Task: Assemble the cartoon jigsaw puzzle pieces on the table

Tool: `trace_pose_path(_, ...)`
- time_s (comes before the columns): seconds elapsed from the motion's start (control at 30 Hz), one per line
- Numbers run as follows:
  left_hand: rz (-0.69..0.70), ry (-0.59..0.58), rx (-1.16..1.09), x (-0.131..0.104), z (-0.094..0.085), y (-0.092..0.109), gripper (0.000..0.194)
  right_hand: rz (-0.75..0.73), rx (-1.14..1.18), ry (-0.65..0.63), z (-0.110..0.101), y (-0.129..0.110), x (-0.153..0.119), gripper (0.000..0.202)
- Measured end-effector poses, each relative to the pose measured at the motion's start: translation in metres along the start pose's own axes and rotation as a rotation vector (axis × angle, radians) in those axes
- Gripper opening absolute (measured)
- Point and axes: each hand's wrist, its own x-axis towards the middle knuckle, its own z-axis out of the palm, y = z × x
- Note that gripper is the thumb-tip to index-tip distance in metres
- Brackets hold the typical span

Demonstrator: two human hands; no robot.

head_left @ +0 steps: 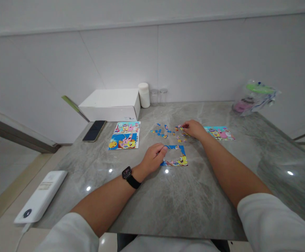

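A partly assembled jigsaw (182, 161) lies on the grey table, its border joined around an open middle. My left hand (154, 156) rests at its left edge with the fingers closed; what they hold, if anything, is hidden. Beyond the jigsaw, several loose pieces (158, 132) are scattered, blue ones to the left and yellow and pink ones to the right. My right hand (193, 128) reaches to the right side of these pieces, its thumb and fingers pinched together among them. Whether a piece is between the fingertips is too small to tell.
Picture sheet (124, 135) and phone (94, 131) lie left; a picture card (220, 133) lies right. Behind stand a white box (107, 105), white bottle (144, 95) and two glasses (163, 97). A bagged cup (252, 99) is back right, a white power bank (42, 196) front left.
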Motion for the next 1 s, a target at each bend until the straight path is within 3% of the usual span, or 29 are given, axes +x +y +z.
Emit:
trace_pose_path(0.2,-0.011,-0.004,-0.007,0.000,0.000,-0.001,0.049,0.043,0.076,0.006,-0.001,0.003,0.002,0.015)
trace_pose_path(0.33,-0.035,0.006,-0.026,0.000,0.000,-0.001,0.050,0.122,0.379,-0.031,-0.013,-0.001,0.000,0.012)
trace_pose_path(0.53,-0.101,0.114,-0.162,0.001,0.002,-0.007,0.037,-0.101,0.867,-0.127,-0.046,-0.040,-0.022,0.034)
trace_pose_path(0.77,-0.147,0.201,-0.354,0.007,0.005,-0.013,0.035,-0.265,0.942,-0.231,-0.060,-0.097,-0.053,0.030)
trace_pose_path(1.0,-0.168,0.187,-0.426,0.009,0.002,-0.007,0.043,-0.351,0.851,-0.257,-0.057,-0.120,-0.069,0.021)
